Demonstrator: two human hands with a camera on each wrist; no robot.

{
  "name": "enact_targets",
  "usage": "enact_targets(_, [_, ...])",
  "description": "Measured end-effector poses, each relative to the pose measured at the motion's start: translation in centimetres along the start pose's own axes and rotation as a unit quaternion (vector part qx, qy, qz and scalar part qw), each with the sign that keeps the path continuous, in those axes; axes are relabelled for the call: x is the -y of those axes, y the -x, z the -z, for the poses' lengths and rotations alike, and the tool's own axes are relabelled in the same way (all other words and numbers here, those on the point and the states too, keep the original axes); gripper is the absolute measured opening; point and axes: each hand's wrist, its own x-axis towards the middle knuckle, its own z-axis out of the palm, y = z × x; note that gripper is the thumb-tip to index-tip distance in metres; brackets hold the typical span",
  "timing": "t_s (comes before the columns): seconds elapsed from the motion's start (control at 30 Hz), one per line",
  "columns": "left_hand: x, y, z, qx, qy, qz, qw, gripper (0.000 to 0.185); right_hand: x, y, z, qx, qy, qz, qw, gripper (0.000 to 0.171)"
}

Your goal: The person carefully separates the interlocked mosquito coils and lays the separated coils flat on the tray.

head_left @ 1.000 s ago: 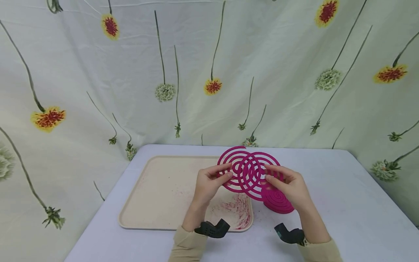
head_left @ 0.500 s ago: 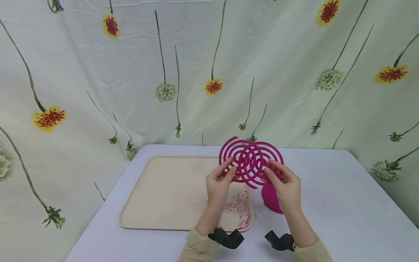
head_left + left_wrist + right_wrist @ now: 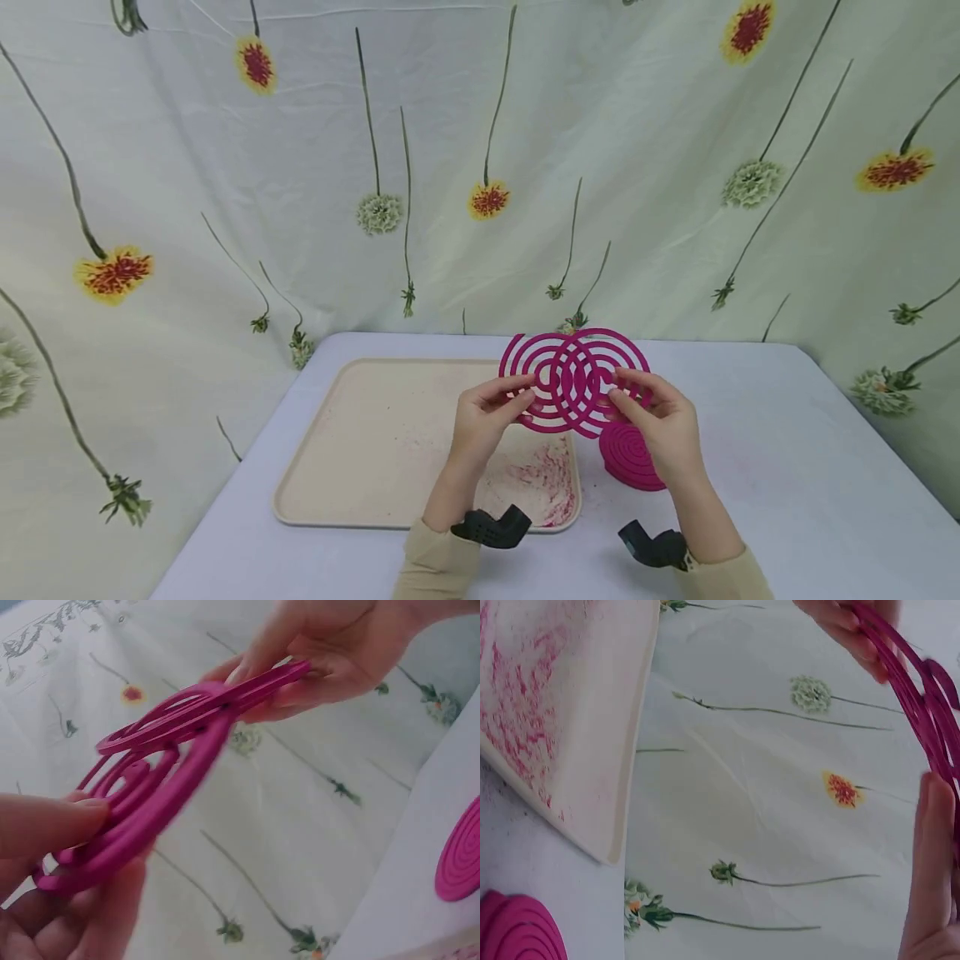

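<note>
Two magenta mosquito coils overlap in the middle of the head view, held up over the table. My left hand (image 3: 480, 421) pinches the left coil (image 3: 161, 817) between thumb and fingers near its centre. The right coil (image 3: 602, 377) is pinched the same way by my right hand (image 3: 667, 421). In the left wrist view the coils stand at an angle to each other, their rings crossing. A thicker magenta pile of coils (image 3: 628, 457) lies on the table below the right hand, which hides part of its right side.
A beige tray (image 3: 360, 450) lies to the left, its near right corner smeared with pink residue (image 3: 551, 483). The white table (image 3: 795, 467) extends to the right. Behind it hangs a flowered cloth (image 3: 660, 208). Dark wrist cameras (image 3: 491, 527) sit on both wrists.
Both hands rose and drew closer together, then came down and apart a little. The left coil's outer end has turned toward the left. Both coils stay gripped and overlapping.
</note>
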Motion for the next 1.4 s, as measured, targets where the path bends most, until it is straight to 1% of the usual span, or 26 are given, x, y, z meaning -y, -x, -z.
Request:
enact_targets(0.03, [-0.1,0.0,0.6,0.017,-0.021,0.002,0.9996,0.024,0.0,-0.1,0.4,0.030,0.021,-0.003,0.999,0.031])
enact_targets(0.1, [-0.2,-0.1,1.7,0.047,-0.062,0.010,0.9970,0.023,0.1,-0.2,1.2,0.097,0.062,-0.005,0.993,0.030])
enact_targets(0.2, [-0.4,-0.1,3.0,0.089,-0.104,0.024,0.9904,0.023,0.1,-0.4,2.2,0.190,0.096,-0.011,0.977,0.029])
enact_targets(0.27, [-0.5,-0.1,3.5,0.109,-0.114,0.030,0.9871,0.024,0.1,-0.5,2.6,0.231,0.111,-0.017,0.966,0.029])
enact_targets(0.33, [-0.6,0.0,3.7,0.116,-0.118,0.037,0.9854,0.025,0.1,-0.5,2.6,0.247,0.113,-0.023,0.962,0.031])
enact_targets(0.4, [-0.6,0.0,3.6,0.110,-0.117,0.037,0.9864,0.025,0.1,-0.4,2.5,0.242,0.113,-0.026,0.963,0.032])
enact_targets(0.43, [-0.6,0.0,3.5,0.100,-0.118,0.037,0.9873,0.025,0.1,-0.4,2.4,0.233,0.115,-0.026,0.965,0.033])
enact_targets(0.53, [-0.6,0.0,2.9,0.063,-0.106,0.034,0.9918,0.024,0.1,-0.4,2.0,0.197,0.116,-0.018,0.973,0.034])
enact_targets(0.6, [-0.4,-0.1,2.3,0.032,-0.091,0.034,0.9948,0.023,0.1,-0.3,1.7,0.170,0.110,-0.012,0.979,0.033])
enact_targets(0.7, [-0.2,-0.1,1.2,-0.008,-0.057,0.038,0.9976,0.023,-0.1,-0.1,1.2,0.133,0.075,-0.004,0.988,0.032])
enact_targets(0.8, [-0.1,-0.1,0.0,-0.030,-0.025,0.035,0.9986,0.024,-0.2,0.0,0.6,0.100,0.037,0.006,0.994,0.032])
enact_targets(0.9, [-0.2,0.0,-0.7,-0.038,-0.013,0.028,0.9988,0.025,-0.3,0.1,0.2,0.077,0.024,0.016,0.997,0.032])
enact_targets(1.0, [-0.2,0.1,-0.8,-0.042,-0.010,0.028,0.9987,0.024,-0.1,0.1,0.2,0.067,0.029,0.016,0.997,0.032])
enact_targets(1.13, [-0.4,0.1,-0.4,-0.031,-0.013,0.028,0.9990,0.025,0.2,0.1,0.3,0.072,0.052,0.000,0.996,0.033])
enact_targets(1.27, [-0.7,0.1,0.0,-0.013,-0.030,0.024,0.9992,0.024,0.4,0.1,0.6,0.078,0.072,-0.013,0.994,0.033])
enact_targets(1.4, [-0.9,0.1,0.2,-0.002,-0.045,0.025,0.9987,0.024,0.2,0.0,0.9,0.095,0.081,0.000,0.992,0.032])
